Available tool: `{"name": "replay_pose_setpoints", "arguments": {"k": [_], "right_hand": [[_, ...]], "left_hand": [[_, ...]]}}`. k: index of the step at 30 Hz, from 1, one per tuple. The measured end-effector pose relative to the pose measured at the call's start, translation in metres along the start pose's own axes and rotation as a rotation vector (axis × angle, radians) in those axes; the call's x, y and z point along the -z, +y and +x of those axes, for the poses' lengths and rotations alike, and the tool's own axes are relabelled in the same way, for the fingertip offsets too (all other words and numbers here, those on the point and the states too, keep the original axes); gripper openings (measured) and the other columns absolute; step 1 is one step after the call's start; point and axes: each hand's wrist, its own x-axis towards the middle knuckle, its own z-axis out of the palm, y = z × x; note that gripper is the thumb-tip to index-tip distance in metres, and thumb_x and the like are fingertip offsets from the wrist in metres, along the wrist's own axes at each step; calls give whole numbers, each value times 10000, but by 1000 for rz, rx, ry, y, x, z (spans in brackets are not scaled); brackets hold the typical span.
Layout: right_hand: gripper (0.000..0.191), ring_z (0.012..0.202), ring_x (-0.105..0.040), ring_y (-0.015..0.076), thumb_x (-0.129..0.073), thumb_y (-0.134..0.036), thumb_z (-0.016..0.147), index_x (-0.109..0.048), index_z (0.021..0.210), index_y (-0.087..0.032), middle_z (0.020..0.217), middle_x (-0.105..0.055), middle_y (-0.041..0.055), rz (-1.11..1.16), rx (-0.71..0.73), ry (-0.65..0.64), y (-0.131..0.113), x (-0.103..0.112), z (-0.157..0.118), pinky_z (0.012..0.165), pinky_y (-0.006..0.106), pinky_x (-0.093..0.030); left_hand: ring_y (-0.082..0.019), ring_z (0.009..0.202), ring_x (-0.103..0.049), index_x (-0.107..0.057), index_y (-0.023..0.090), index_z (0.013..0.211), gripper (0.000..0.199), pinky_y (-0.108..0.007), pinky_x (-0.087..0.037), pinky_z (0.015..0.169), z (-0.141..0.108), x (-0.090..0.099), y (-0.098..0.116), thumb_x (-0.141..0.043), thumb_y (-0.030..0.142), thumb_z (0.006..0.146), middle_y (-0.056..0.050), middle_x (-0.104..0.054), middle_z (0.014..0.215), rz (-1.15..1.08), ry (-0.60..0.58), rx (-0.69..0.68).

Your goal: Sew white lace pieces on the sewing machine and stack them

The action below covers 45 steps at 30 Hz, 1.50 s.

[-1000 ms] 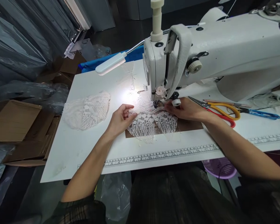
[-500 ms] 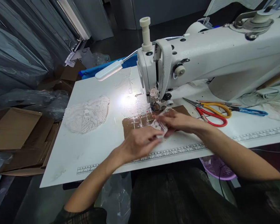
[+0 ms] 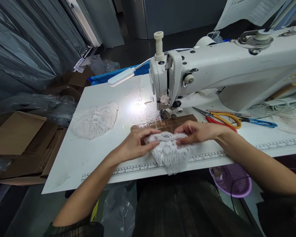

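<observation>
A white lace piece [image 3: 171, 151] is spread between my two hands, its lower part hanging over the ruler strip at the table's front edge. My left hand [image 3: 138, 143] pinches its left end between thumb and fingers. On the right side my right hand [image 3: 193, 131] grips the lace, fingers bent over its upper border. Behind the lace lies a brown taped plate [image 3: 167, 123], partly covered by it, just in front of the sewing machine's needle area [image 3: 165, 113]. Another lace piece [image 3: 96, 120] lies flat at the left of the table.
The white sewing machine [image 3: 212, 69] spans the back right. Scissors with yellow [image 3: 230, 119] and red handles and a blue-handled tool [image 3: 261, 122] lie right of my right hand. A lit lamp [image 3: 120, 77] hangs over the table [image 3: 69, 164]. A purple basket [image 3: 233, 184] stands below.
The lace, bunched up between my hands before, is now opened out and hangs toward the front edge. My hands have moved apart. The view has shifted slightly.
</observation>
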Motion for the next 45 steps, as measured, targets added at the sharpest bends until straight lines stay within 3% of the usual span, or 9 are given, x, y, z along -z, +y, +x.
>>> {"name": "replay_pose_setpoints", "arguments": {"k": [3, 6, 15, 19, 23, 30, 35, 39, 45], "right_hand": [[288, 632, -528, 139, -725, -474, 791, -687, 817, -190, 705, -624, 2, -308, -161, 492, 0, 17, 11, 565, 280, -358], [220, 633, -546, 164, -715, -420, 785, -680, 794, -203, 673, -628, 12, -471, -255, 740, 0, 22, 19, 583, 304, -357], [274, 602, -525, 156, -655, -489, 803, -669, 800, -215, 628, -595, -5, -425, -224, 758, 8, 24, 22, 577, 307, -355], [391, 590, -517, 160, -678, -607, 771, -652, 822, -220, 650, -606, 6, -445, -251, 704, 9, 25, 11, 551, 314, -347], [331, 593, -510, 163, -782, -505, 697, -625, 796, -231, 642, -591, -4, -498, -262, 695, 12, 28, 6, 543, 311, -344], [382, 585, -424, 123, -810, -476, 685, -532, 648, -216, 615, -498, -26, -336, -131, 873, 20, 20, 11, 536, 295, -310], [373, 618, -494, 130, -815, -504, 719, -621, 820, -202, 701, -557, -6, 119, 36, 758, 12, -14, 27, 502, 271, -379], [391, 689, -589, 136, -827, -473, 740, -626, 897, -177, 791, -644, 33, 381, 135, 633, -9, -35, 52, 590, 274, -515], [275, 798, -658, 210, -593, -408, 942, -718, 1010, -173, 873, -711, 80, -328, 92, 751, 2, -20, 41, 780, 380, -542]], "left_hand": [[-232, 929, -667, -651, 175, 1271, 436, -358, -553, 749, 17, 12, -13, -637, 444, 929, -100, -685, 1094, 310, 125, 100], [-258, 953, -637, -676, 160, 1210, 396, -419, -520, 807, 41, 26, -31, -535, 454, 985, -127, -646, 1160, 616, 205, 105], [-278, 1117, -623, -686, 178, 1118, 267, -446, -487, 942, 106, 43, -81, -464, 268, 1001, -136, -678, 1168, 758, 144, -86], [-243, 1070, -667, -690, 168, 1107, 297, -442, -545, 910, 91, 30, -71, -414, 189, 999, -146, -707, 1153, 626, 150, -311], [-233, 1151, -673, -672, 200, 1200, 263, -437, -554, 943, 59, 9, -54, -500, 228, 1003, -110, -704, 1270, 536, -113, -527], [-299, 1167, -659, -676, 185, 1191, 323, -537, -476, 1002, 35, -10, -42, -571, 417, 992, -137, -684, 1312, 622, -26, -410], [-213, 949, -682, -686, 173, 1073, 377, -387, -551, 843, 29, 3, -40, -577, 514, 953, -110, -725, 1054, 179, 177, -192], [-192, 805, -668, -521, 155, 1307, 693, -331, -554, 663, 23, 13, -42, -542, 699, 878, -120, -676, 1064, -275, 61, 57], [-185, 724, -612, -508, 183, 1359, 653, -317, -488, 639, 20, 8, -37, -714, 496, 825, -24, -638, 839, 20, 184, 318]]}}
